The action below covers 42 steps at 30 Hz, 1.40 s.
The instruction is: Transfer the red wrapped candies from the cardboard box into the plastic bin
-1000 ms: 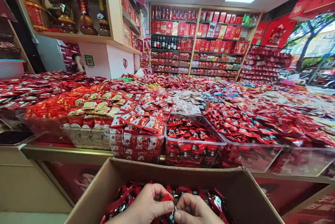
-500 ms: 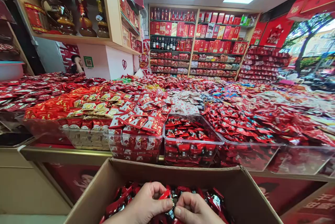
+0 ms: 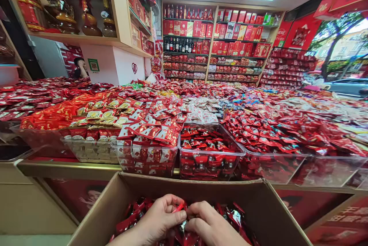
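Observation:
My left hand (image 3: 159, 217) is closed, thumb over curled fingers, on a small red candy packet (image 3: 178, 208) whose red end sticks up between them. Close against it, my right hand (image 3: 211, 223) bends its thumb and fingers around the packet's other side; the fingers partly hide what lies between them. Both hands are inside an open cardboard box (image 3: 189, 186). Below and around them lie several red and black candy packets (image 3: 129, 223), loosely heaped on one another.
Beyond the box, a clear plastic bin (image 3: 212, 155) of similar red packets stands on a counter (image 3: 86, 170). Other clear bins (image 3: 146, 152) heaped with wrapped sweets flank it. Shelves (image 3: 212, 46) of bottles and gift boxes stand behind. A person (image 3: 80, 68) is at the far left.
My right hand has moved slightly left and its fingers have closed in over the packet, covering more of it. The left hand keeps its hold. The view has shifted slightly.

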Each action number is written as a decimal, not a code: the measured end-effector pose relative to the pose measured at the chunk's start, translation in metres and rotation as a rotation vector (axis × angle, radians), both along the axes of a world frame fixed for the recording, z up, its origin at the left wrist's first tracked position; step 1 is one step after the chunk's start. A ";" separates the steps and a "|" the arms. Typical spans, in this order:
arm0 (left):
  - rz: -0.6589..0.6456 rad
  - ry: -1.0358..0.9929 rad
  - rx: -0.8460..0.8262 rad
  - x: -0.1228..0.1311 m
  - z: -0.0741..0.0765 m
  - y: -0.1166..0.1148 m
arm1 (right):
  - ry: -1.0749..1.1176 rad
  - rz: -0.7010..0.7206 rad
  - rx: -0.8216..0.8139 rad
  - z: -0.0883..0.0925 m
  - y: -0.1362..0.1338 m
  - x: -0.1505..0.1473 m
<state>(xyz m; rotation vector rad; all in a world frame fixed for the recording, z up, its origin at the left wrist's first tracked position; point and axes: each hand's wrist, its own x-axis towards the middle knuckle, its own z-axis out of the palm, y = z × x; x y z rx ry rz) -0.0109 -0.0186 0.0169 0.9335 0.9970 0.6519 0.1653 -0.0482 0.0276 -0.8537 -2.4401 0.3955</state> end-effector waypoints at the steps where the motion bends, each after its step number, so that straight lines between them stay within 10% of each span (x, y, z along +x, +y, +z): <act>1: 0.001 -0.026 -0.024 0.000 0.001 -0.001 | -0.027 -0.015 0.088 -0.001 0.000 0.000; 14: -0.059 0.039 -0.008 0.001 0.003 0.001 | -0.006 -0.073 0.352 -0.010 0.005 0.003; 21: -0.157 0.249 0.071 -0.001 0.003 0.001 | 0.007 0.011 0.379 0.057 -0.004 0.019; 29: -0.205 0.254 0.082 -0.003 0.006 -0.002 | 0.035 -0.317 0.415 0.126 0.091 0.026; 42: -0.291 0.317 0.098 -0.006 0.005 -0.006 | -0.289 -0.185 0.261 0.104 0.162 -0.003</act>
